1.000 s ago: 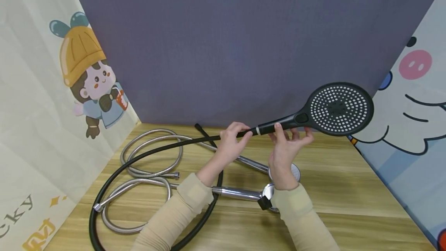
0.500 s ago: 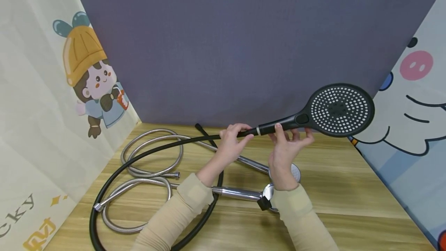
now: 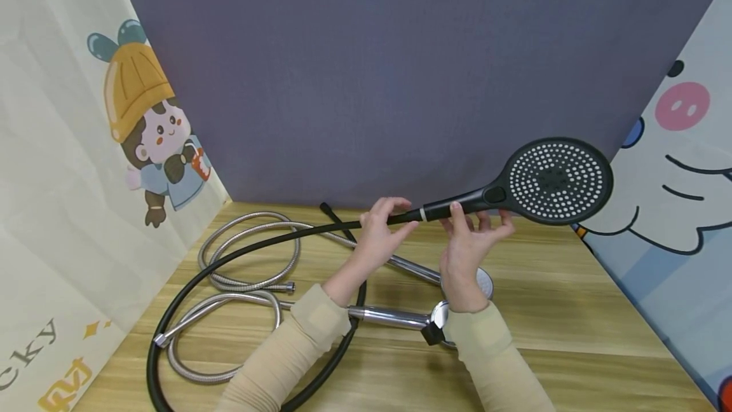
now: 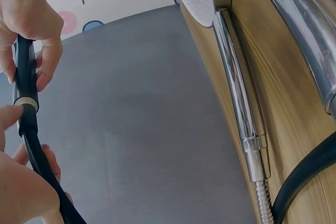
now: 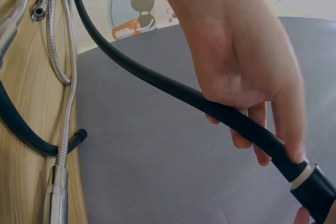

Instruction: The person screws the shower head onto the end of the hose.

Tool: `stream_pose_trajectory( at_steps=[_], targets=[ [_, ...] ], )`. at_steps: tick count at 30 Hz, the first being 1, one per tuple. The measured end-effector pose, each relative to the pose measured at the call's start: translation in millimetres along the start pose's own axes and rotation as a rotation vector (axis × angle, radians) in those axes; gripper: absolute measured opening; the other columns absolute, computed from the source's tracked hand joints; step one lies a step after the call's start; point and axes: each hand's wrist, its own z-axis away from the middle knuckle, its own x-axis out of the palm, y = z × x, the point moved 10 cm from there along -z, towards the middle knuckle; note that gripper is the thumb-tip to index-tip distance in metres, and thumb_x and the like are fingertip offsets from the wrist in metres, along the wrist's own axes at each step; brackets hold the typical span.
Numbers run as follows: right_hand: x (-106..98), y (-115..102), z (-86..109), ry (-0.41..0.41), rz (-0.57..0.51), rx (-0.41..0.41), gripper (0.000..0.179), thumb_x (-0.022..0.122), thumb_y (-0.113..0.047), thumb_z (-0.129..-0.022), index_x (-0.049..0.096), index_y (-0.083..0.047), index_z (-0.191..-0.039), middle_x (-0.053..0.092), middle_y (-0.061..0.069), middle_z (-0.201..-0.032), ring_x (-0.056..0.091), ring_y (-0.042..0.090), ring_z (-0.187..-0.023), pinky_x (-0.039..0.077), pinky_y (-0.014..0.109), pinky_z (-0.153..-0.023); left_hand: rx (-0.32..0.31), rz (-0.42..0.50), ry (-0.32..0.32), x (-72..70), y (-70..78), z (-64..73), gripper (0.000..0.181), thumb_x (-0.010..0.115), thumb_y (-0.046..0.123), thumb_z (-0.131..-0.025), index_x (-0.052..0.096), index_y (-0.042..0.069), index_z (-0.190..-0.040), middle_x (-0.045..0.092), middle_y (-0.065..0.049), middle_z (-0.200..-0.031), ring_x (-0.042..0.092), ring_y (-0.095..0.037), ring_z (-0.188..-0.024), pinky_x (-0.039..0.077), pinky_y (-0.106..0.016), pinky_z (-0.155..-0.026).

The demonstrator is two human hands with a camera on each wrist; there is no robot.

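Note:
A black shower head (image 3: 557, 180) with a round, white-dotted face is held above the table, its face toward the head camera. My right hand (image 3: 466, 253) grips its handle from below, thumb in front. My left hand (image 3: 377, 234) holds the black hose (image 3: 297, 233) just beside the pale ring at the handle's end. In the left wrist view the hose end (image 4: 27, 124) meets the handle at that ring. The right wrist view has a left finger pressed on the hose (image 5: 157, 80) near the ring. Whether the joint is tight cannot be seen.
Two chrome shower heads lie on the wooden table (image 3: 572, 310): a rear one (image 3: 485, 283) and a front one (image 3: 394, 318), partly behind my right arm. Coiled metal hoses (image 3: 257, 286) lie at left. A dark panel (image 3: 366, 81) stands behind; printed cloths flank both sides.
My left fingers have shifted slightly on the hose end, the index finger lifting a little. The right hand and the shower head stay practically in place.

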Motion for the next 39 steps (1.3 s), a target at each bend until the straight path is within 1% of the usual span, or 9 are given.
stream_pose_trajectory(
  at_steps=[3, 5, 8, 11, 17, 25, 33, 39],
  targets=[
    [-0.9, 0.8, -0.3, 0.001, -0.002, 0.004, 0.074, 0.072, 0.002, -0.078, 0.023, -0.02, -0.13, 0.048, 0.014, -0.11, 0.059, 0.019, -0.074, 0.057, 0.034, -0.067, -0.023, 0.003, -0.026, 1.6, -2.2, 0.5, 0.031, 0.061, 0.031, -0.092, 0.061, 0.015, -0.118, 0.056, -0.001, -0.119, 0.051, -0.018, -0.107, 0.027, -0.039, -0.089],
    [-1.6, 1.1, -0.7, 0.004, 0.0, 0.006, 0.074, 0.073, 0.002, -0.078, 0.023, -0.02, -0.13, 0.047, 0.014, -0.111, 0.058, 0.019, -0.074, 0.057, 0.034, -0.067, -0.027, -0.002, -0.043, 2.6, -3.0, 0.7, 0.03, 0.055, 0.031, -0.095, 0.062, 0.013, -0.117, 0.055, -0.003, -0.121, 0.05, -0.019, -0.11, 0.027, -0.04, -0.09],
    [-2.3, 1.6, -1.2, 0.012, 0.002, 0.009, 0.075, 0.073, 0.002, -0.078, 0.024, -0.021, -0.129, 0.047, 0.014, -0.111, 0.058, 0.019, -0.074, 0.057, 0.033, -0.066, -0.009, -0.024, -0.052, 3.5, -2.4, 0.0, 0.03, 0.05, 0.031, -0.098, 0.065, 0.009, -0.114, 0.055, -0.005, -0.122, 0.051, -0.021, -0.111, 0.027, -0.041, -0.09],
    [-2.8, 2.1, -1.4, 0.017, 0.001, 0.011, 0.075, 0.074, 0.002, -0.077, 0.024, -0.021, -0.129, 0.047, 0.014, -0.112, 0.058, 0.019, -0.074, 0.057, 0.033, -0.066, 0.012, -0.045, -0.056, 4.1, -0.9, -0.4, 0.031, 0.049, 0.029, -0.099, 0.066, 0.006, -0.111, 0.055, -0.007, -0.122, 0.052, -0.021, -0.112, 0.028, -0.042, -0.09],
    [-2.9, 2.6, -1.3, 0.02, 0.002, 0.014, 0.076, 0.074, 0.002, -0.077, 0.024, -0.021, -0.129, 0.047, 0.014, -0.111, 0.059, 0.019, -0.074, 0.057, 0.032, -0.065, 0.013, -0.047, -0.064, 4.8, -1.1, -1.0, 0.03, 0.05, 0.028, -0.098, 0.065, 0.005, -0.111, 0.054, -0.009, -0.124, 0.051, -0.021, -0.113, 0.027, -0.042, -0.09],
    [-2.4, 2.1, -1.2, 0.016, 0.007, 0.021, 0.075, 0.073, 0.002, -0.078, 0.023, -0.021, -0.129, 0.047, 0.014, -0.112, 0.058, 0.02, -0.077, 0.057, 0.034, -0.069, -0.019, -0.055, -0.079, 6.5, -3.3, -1.2, 0.027, 0.056, 0.029, -0.095, 0.064, 0.01, -0.113, 0.051, -0.003, -0.125, 0.049, -0.022, -0.113, 0.026, -0.04, -0.089],
    [-2.7, 1.6, -0.9, 0.022, 0.02, 0.023, 0.075, 0.073, 0.0, -0.079, 0.023, -0.022, -0.13, 0.046, 0.015, -0.114, 0.058, 0.021, -0.079, 0.057, 0.035, -0.072, -0.037, -0.035, -0.048, 2.9, -1.3, -0.4, 0.024, 0.066, 0.024, -0.089, 0.063, 0.015, -0.11, 0.052, 0.0, -0.122, 0.049, -0.02, -0.11, 0.026, -0.038, -0.087],
    [-3.3, 2.9, -0.9, 0.037, 0.022, 0.028, 0.075, 0.073, 0.002, -0.078, 0.024, -0.022, -0.13, 0.047, 0.014, -0.112, 0.059, 0.02, -0.079, 0.057, 0.036, -0.072, -0.023, -0.029, -0.024, 0.9, -0.9, -0.6, 0.026, 0.069, 0.022, -0.085, 0.062, 0.017, -0.11, 0.053, 0.0, -0.12, 0.05, -0.017, -0.107, 0.025, -0.038, -0.087]
  ],
)
